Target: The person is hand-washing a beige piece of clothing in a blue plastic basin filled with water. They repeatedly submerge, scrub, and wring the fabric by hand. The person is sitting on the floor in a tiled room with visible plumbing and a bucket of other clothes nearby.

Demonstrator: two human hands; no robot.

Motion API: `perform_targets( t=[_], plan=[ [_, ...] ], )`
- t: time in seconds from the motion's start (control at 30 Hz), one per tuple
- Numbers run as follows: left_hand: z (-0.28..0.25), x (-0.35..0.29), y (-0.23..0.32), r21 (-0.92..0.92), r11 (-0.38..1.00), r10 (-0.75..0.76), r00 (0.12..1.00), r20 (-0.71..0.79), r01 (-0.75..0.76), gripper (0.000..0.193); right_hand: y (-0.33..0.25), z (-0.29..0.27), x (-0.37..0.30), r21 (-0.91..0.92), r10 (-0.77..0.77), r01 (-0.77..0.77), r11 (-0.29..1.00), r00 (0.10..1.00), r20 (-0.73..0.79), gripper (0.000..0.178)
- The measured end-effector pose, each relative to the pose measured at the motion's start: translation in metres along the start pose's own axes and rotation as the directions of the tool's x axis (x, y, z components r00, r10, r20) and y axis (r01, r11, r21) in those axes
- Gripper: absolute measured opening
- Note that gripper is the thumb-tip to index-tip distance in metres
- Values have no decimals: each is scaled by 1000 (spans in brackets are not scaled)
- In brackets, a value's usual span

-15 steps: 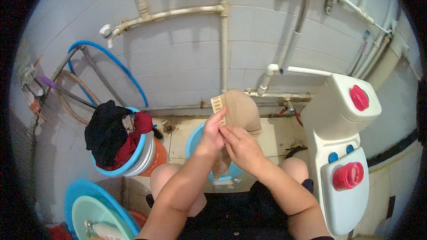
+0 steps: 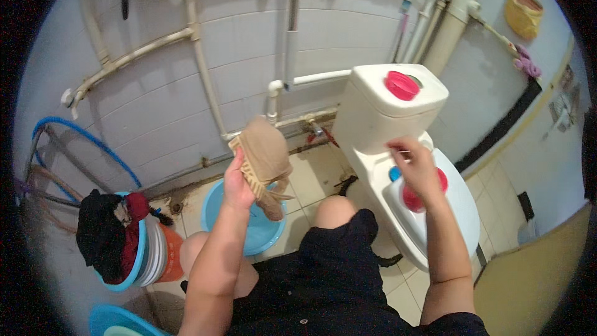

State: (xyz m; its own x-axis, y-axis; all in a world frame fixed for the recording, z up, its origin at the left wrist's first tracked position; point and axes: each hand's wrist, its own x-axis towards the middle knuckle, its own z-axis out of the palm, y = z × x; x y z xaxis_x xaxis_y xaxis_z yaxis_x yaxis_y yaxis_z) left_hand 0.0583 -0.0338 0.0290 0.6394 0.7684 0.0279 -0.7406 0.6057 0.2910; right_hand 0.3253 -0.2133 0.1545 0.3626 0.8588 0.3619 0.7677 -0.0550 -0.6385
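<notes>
My left hand (image 2: 239, 183) is closed around a small cream ridged washboard (image 2: 249, 173), with a tan cloth (image 2: 266, 149) draped over it. Both are raised above a light-blue basin (image 2: 211, 211) on the floor, and a loose end of the cloth hangs down at the basin's right side. Over the toilet lid (image 2: 453, 227), my right hand (image 2: 415, 165) is held up with its fingers curled in towards the thumb. Whatever those fingers may hold is too small to make out. Just beneath that hand, partly covered by it, a red tub (image 2: 413, 200) sits on the lid.
A red round container (image 2: 402, 86) rests on the toilet tank (image 2: 373, 102). To the left, black and dark-red clothes (image 2: 102, 236) are heaped in a blue-rimmed basin on an orange bucket (image 2: 171, 252). Pipes (image 2: 208, 87) and a blue hose (image 2: 93, 137) line the wall.
My right hand has left the cloth and moved right, over the toilet lid. My left hand alone keeps the washboard and cloth. The view has turned right.
</notes>
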Motion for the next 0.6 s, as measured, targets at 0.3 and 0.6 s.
perform_targets(
  t=[0.3, 0.6],
  plan=[
    [2, 1, -18, 40, 999, -29, 1000, -3, 29, 45, 123, -81, -20, -675, 393, -46, 736, 841, 372, 21],
    [-1, -4, -8, 55, 998, 6, 1000, -21, -5, 45, 196, -54, -5, -702, 587, -42, 711, 584, 561, 18]
  ],
)
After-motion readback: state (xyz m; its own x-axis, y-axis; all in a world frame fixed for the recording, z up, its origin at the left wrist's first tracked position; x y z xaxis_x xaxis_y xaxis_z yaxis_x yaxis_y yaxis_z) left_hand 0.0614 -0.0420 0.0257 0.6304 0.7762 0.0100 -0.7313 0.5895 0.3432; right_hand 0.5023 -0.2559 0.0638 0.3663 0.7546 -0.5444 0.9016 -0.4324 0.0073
